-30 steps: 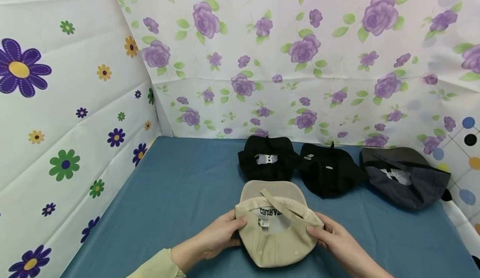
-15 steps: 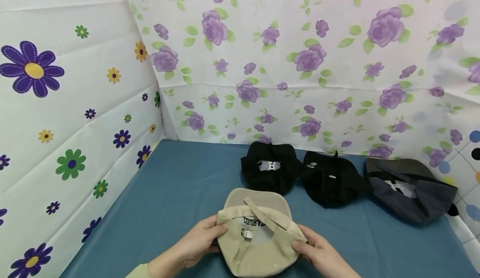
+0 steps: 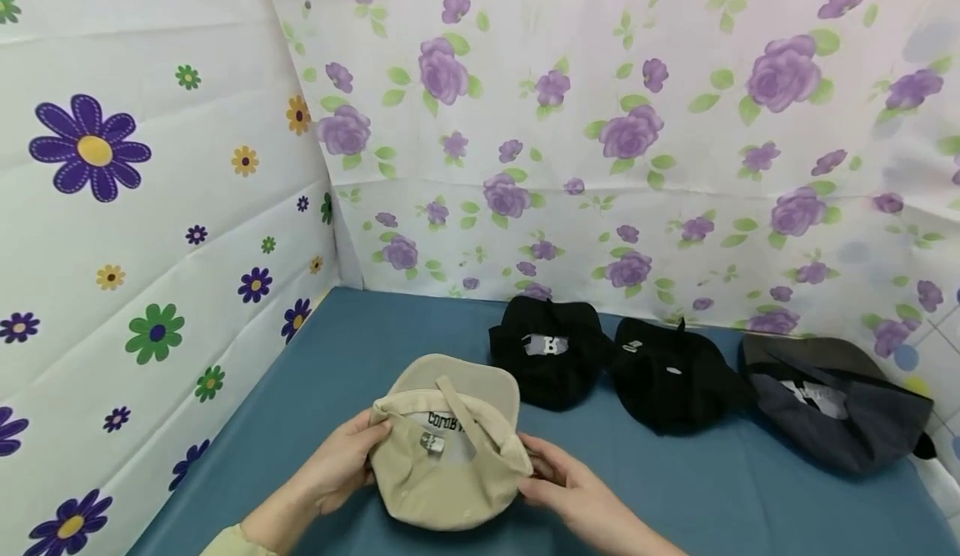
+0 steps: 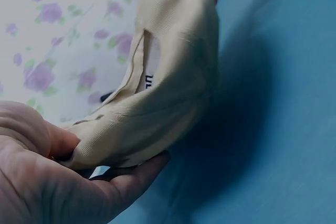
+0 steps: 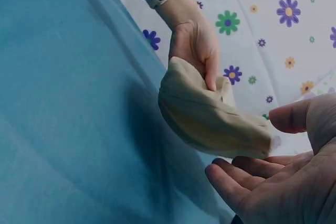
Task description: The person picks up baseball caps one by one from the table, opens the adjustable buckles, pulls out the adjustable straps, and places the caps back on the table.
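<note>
A beige baseball cap (image 3: 427, 485) is held over the blue cloth, its brim pointing away and its inside showing dark lettering, a tag and a loose strap. My left hand (image 3: 333, 464) grips its left edge, thumb on top and fingers underneath, as the left wrist view shows. At the opposite edge, my right hand (image 3: 570, 489) holds the cap lightly between thumb and fingertips. In the right wrist view the right thumb (image 5: 291, 116) lies right at the cap's end, with the fingers below it. A shadow falls on the cloth beneath the cap.
Behind and to the right stand a black cap (image 3: 558, 377) with a white letter, a second black cap (image 3: 667, 398) and a dark grey cap (image 3: 813, 423), side by side. Blue cloth (image 3: 352, 331) covers the table. Flower-printed sheets (image 3: 450, 156) hang at the back and left.
Both hands have carried the beige cap to the left, and it has turned so its brim tilts lower on the right. The other caps shift in view as the head camera turns.
</note>
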Demonstrator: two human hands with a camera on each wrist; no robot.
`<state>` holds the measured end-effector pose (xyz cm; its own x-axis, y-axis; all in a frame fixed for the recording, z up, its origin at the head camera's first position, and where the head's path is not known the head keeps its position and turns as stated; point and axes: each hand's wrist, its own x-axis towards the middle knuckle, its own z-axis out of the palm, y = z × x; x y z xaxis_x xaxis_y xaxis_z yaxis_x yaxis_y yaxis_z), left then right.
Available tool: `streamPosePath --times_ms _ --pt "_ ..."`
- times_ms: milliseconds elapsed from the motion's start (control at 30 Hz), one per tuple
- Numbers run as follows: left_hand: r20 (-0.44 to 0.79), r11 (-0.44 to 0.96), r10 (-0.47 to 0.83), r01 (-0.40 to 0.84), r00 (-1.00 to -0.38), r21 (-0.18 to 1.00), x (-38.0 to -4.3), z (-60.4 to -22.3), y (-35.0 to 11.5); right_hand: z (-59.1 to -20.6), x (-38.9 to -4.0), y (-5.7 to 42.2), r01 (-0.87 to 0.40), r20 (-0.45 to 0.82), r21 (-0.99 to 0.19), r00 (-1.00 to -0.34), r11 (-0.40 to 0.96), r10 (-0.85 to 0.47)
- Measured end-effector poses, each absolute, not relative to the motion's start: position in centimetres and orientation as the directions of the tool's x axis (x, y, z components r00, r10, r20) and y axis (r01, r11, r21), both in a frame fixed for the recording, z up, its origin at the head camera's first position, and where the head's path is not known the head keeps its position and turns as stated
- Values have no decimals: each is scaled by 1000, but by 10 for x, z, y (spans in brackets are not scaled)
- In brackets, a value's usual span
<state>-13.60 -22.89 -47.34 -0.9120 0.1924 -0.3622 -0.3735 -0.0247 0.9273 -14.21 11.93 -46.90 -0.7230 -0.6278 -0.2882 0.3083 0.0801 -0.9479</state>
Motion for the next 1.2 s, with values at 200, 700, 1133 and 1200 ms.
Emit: streamPosePath --times_ms 200,700,1133,1200 --pt "-340 -27 80 -343 -937 939 -158 -469 -260 -468 -149 119 96 -272 -942 -781 321 -562" --pt "-403 -48 3 -402 -915 914 -252 -478 -291 -475 -161 131 -310 -55 -581 -907 753 -416" --pt "-443 -65 -14 -441 -896 895 -299 -485 -286 -480 -164 143 -291 -57 -567 -919 771 -389" --pt "-447 -60 -9 -446 -894 893 -301 -486 -284 -480 -164 145 -277 -72 -576 -920 769 -386"
